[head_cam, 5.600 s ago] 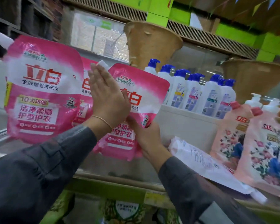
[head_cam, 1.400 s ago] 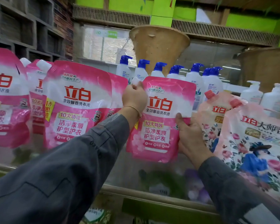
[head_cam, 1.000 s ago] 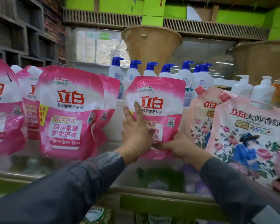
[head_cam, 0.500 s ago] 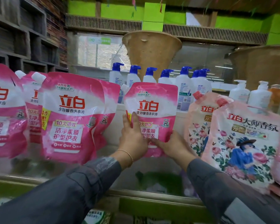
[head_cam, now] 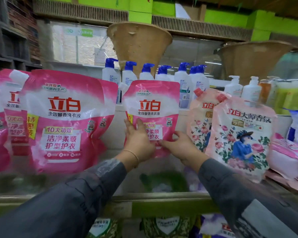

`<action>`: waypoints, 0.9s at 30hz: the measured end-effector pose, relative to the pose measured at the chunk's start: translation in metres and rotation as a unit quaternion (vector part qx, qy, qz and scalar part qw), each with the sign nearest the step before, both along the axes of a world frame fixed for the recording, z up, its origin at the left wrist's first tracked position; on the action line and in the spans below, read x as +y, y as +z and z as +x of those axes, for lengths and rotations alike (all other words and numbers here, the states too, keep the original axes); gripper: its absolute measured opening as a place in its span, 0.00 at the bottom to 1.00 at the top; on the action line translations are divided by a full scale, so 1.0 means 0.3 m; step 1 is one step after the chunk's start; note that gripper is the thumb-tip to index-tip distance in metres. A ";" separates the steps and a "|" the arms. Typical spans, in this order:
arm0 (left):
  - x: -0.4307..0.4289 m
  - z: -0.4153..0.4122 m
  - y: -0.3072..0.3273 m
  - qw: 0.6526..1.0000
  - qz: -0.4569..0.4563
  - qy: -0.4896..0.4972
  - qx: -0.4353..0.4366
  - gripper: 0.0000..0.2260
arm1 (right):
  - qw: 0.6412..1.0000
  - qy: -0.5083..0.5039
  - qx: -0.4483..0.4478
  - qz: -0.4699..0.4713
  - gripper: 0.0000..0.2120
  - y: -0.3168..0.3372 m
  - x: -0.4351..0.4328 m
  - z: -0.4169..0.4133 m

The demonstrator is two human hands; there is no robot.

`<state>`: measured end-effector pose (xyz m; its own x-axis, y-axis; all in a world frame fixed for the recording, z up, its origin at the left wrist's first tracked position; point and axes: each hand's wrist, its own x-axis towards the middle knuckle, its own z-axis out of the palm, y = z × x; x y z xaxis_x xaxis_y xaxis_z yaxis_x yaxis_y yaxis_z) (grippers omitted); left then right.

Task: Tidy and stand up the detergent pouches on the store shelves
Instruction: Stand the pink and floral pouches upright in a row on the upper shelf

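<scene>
Glass shelf (head_cam: 162,196) with a green front lip (bit blurry): small pink pouch (head_cam: 151,100) standing right at the fingers (head_cam: 139,125), bigger pink pouches (head_cam: 64,121) left of them, floral pouches (head_cam: 239,134) right, flat pink pack (head_cam: 289,155) farther right.

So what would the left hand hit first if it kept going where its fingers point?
The left hand touches the pink plastic detergent pouch, so that comes first; above it, perhaps blue-capped white pump bottles, depth unclear.
</scene>
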<state>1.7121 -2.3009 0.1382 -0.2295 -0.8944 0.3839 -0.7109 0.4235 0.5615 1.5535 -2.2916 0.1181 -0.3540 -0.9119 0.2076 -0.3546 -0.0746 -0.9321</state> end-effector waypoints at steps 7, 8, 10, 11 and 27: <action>0.029 0.024 0.016 0.989 -0.144 -0.014 0.032 0.39 | 0.998 -0.023 -0.030 -0.053 0.19 0.019 0.050 0.077; 0.044 0.023 0.018 0.985 -0.164 -0.028 0.041 0.36 | 0.998 -0.026 -0.029 -0.057 0.22 0.024 0.065 0.087; 0.071 0.014 0.022 0.978 -0.192 -0.070 0.050 0.31 | 0.996 -0.036 -0.026 -0.075 0.20 0.031 0.096 0.092; 0.085 0.006 0.024 0.974 -0.201 -0.094 0.051 0.29 | 0.995 -0.039 -0.029 -0.088 0.18 0.036 0.114 0.088; 0.414 -0.644 0.044 0.917 -0.232 -0.324 -0.010 0.22 | 0.961 -0.224 0.038 -0.154 0.04 0.064 0.532 -0.489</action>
